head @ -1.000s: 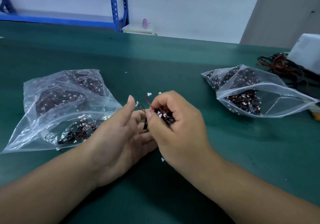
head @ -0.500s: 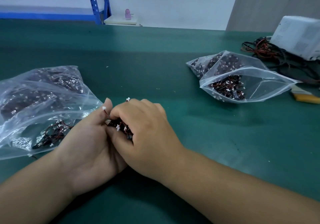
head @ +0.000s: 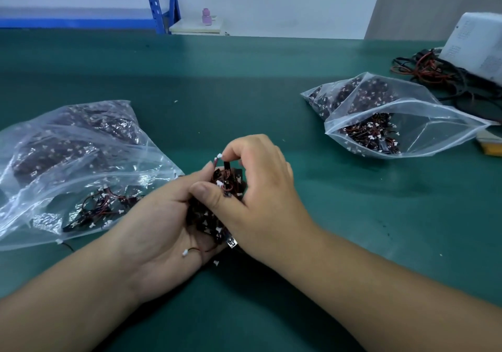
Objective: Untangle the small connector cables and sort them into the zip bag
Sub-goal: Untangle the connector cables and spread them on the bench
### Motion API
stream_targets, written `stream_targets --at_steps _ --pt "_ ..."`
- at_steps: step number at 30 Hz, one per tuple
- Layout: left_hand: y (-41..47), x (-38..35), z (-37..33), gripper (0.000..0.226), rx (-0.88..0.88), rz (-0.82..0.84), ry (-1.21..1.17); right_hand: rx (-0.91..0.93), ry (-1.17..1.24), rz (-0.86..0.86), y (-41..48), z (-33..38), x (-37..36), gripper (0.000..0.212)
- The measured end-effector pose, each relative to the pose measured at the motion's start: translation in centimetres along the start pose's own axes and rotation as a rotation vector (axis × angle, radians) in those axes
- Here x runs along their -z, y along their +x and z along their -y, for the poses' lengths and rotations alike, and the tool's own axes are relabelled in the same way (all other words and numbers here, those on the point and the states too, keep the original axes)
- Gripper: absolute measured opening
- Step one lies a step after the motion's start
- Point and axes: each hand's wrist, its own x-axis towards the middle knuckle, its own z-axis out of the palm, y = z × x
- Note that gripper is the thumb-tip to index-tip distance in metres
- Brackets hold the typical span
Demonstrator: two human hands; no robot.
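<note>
green table mat (head: 271,85) spans the view. left zip bag (head: 68,161) lies crumpled at the left with its mouth toward the hands; right zip bag (head: 407,123) lies well apart at the right, mouth gaping, cables inside both. left hand (head: 157,224) palm up, fingers half curled, cups the cable clump (head: 209,215). right hand (head: 260,188) curls over the clump, thumb pressed into it, forefinger tip on one white connector (head: 219,156) at the top.
</note>
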Motion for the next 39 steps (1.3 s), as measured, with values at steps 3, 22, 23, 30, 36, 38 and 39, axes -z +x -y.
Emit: stream_targets --at_steps 3,22,23,30,36,38,39 --pt "-1.0 -2.0 -0.1 0.047 -0.090 -0.066 0.110 0.019 0.097 0.061 -0.1 -0.3 -0.1 0.035" --pt "-3.7 -8.6 -2.4 0.017 -0.297 -0.421 0.303 -0.255 0.459 0.468 2.6 -2.5 3.6 0.019" --pt "-3.8 -8.6 -2.4 0.015 -0.282 -0.414 0.292 -0.291 0.502 0.487 2.7 -2.5 3.8 0.019" --pt "-3.6 -8.0 -2.9 0.013 -0.197 -0.343 0.236 -0.390 0.660 0.515 3.1 -3.2 4.1 0.017" --pt "-3.6 -7.6 -3.1 0.007 -0.148 -0.316 0.187 -0.435 0.704 0.453 3.3 -3.9 3.9 0.013" --pt "-3.6 -7.3 -3.2 0.005 -0.134 -0.312 0.181 -0.461 0.725 0.439 3.5 -4.1 3.9 0.013" --pt "-3.6 -7.2 -3.3 0.004 -0.129 -0.298 0.182 -0.474 0.740 0.438 3.6 -4.2 3.9 0.013"
